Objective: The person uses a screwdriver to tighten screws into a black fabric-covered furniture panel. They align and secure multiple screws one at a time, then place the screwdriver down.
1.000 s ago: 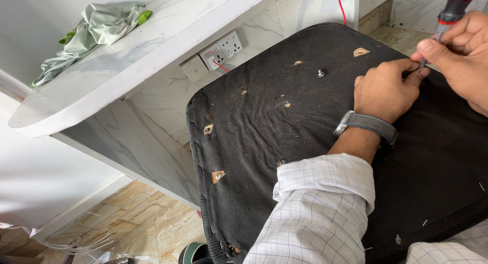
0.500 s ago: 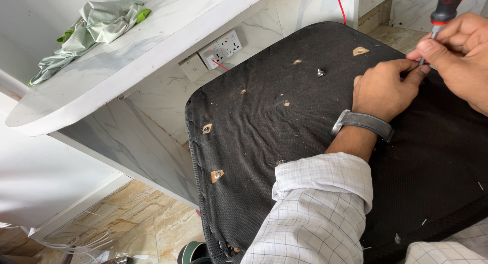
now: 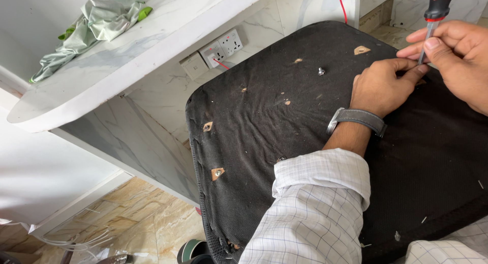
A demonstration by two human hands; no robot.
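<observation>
— On top of the upturned black fabric-covered chair seat (image 3: 264,142), what are the hands doing?

— Left hand (image 3: 382,86), grey watch strap on its wrist, rests on the cloth near the far right edge, fingertips pinched narrow around the tip of the screwdriver; what lies under them I cannot tell.

— And the right hand (image 3: 452,55)?

— Closed around the red-and-black-handled screwdriver (image 3: 432,20), held upright, its shaft touching the left fingertips.

— Anything nearby?

— A small silver screw (image 3: 321,71) stands in the fabric just beside the left hand; a crumpled green cloth (image 3: 96,30) lies on the white marble counter (image 3: 152,66).
</observation>
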